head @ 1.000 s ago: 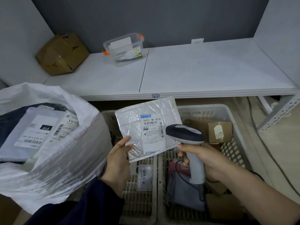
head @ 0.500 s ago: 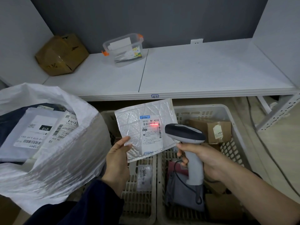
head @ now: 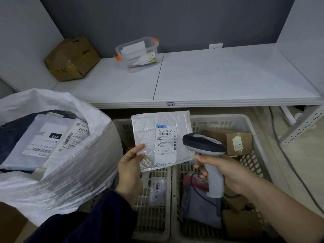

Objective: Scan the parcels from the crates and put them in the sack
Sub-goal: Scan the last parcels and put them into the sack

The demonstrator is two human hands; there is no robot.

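Left hand (head: 130, 170) has the white padded parcel (head: 154, 137) by its lower left corner, thumb pressed flat on the front, label facing up. It hangs over the two crates, just right of the sack (head: 73, 172). Right hand (head: 228, 174) is wrapped round the grey handle of the scanner (head: 204, 143), whose dark head sits at the parcel's right edge, beside the barcode.

Below, the left crate (head: 152, 220) holds one small packet (head: 157, 188) marked 3005. The right crate (head: 219, 118) carries a brown carton (head: 233, 142), a grey bag and more cardboard. The sack stands open on the left with labelled mailers (head: 43, 137) lying inside.

Now the room: a long white shelf (head: 228, 79) runs across, split by a seam, with a small handwritten tag (head: 170, 104) on its front edge. At its far left corner sits a taped cardboard box (head: 71, 58), tilted. Near it stands a clear tub (head: 138, 53) with orange clips. Behind is a dark grey wall (head: 157, 18) with a white socket (head: 216, 46), and pale panels close in both sides. On the right, a perforated metal bracket (head: 305, 123) meets the beige floor (head: 301, 172), where a cable (head: 284, 155) trails.
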